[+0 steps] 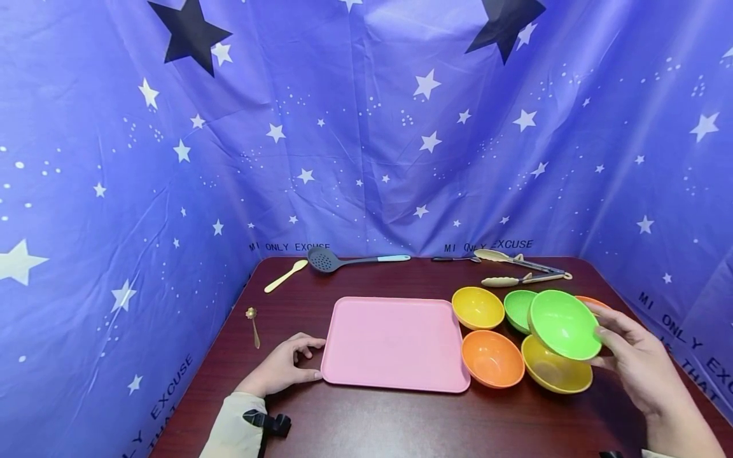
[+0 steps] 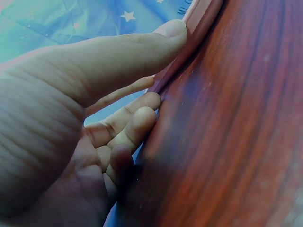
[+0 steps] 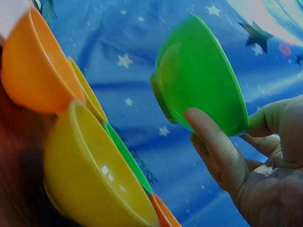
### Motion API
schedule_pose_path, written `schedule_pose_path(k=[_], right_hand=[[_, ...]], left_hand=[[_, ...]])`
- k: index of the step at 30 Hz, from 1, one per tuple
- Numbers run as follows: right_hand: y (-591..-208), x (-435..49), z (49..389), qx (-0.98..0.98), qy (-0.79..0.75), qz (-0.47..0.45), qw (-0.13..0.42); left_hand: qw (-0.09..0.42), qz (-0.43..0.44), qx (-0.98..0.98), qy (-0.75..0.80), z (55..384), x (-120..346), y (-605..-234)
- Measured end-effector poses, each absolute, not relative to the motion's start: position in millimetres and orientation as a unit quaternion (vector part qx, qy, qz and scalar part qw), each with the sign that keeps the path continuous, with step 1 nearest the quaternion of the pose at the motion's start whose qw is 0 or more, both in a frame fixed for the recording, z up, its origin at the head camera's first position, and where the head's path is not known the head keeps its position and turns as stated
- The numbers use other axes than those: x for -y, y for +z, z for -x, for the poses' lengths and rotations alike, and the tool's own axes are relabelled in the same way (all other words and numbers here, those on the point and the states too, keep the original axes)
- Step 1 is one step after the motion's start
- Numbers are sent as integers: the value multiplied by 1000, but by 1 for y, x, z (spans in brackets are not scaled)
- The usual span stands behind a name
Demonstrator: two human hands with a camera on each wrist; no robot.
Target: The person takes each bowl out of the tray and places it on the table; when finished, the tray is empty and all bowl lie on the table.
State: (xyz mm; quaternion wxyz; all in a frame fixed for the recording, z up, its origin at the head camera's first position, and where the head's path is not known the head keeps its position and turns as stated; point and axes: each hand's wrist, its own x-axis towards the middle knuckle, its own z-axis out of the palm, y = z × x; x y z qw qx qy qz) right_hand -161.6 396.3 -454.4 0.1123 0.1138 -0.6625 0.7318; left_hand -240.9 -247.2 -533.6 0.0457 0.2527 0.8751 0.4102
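My right hand [image 1: 641, 362] pinches the rim of a bright green bowl [image 1: 565, 324], thumb inside and fingers beneath. In the right wrist view that green bowl [image 3: 196, 78] is raised and apart from the others. Below it stands a yellow bowl [image 1: 558, 376], with an orange bowl [image 1: 493, 359] to its left. Farther back are another yellow bowl [image 1: 478, 308], a second green bowl [image 1: 517, 310] and an orange bowl [image 1: 593, 301], mostly hidden. My left hand [image 1: 286, 362] rests by the left edge of a pink tray [image 1: 395, 343], its thumb and fingertips touching the tray's side [image 2: 201, 23].
Along the back lie a cream spreader [image 1: 286, 276], a grey slotted skimmer [image 1: 343, 260], a small dark utensil [image 1: 456, 259] and spread tongs [image 1: 529, 270]. A small gold spoon [image 1: 254, 326] lies on the left of the dark wooden table [image 1: 366, 420]. Starry blue cloth [image 1: 366, 159] surrounds it.
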Motion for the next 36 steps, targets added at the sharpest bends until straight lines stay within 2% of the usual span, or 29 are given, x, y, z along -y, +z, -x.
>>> schedule_pose_path(k=[17, 26, 36], right_hand=[[-480, -454, 131, 634, 757, -82, 136], [-504, -483, 123, 558, 808, -129, 142], [-521, -500, 116, 602, 785, -51, 136]], left_hand=[[44, -252, -879, 403, 240, 246, -532], [41, -253, -879, 401, 240, 246, -532], [44, -249, -876, 410, 242, 247, -533]])
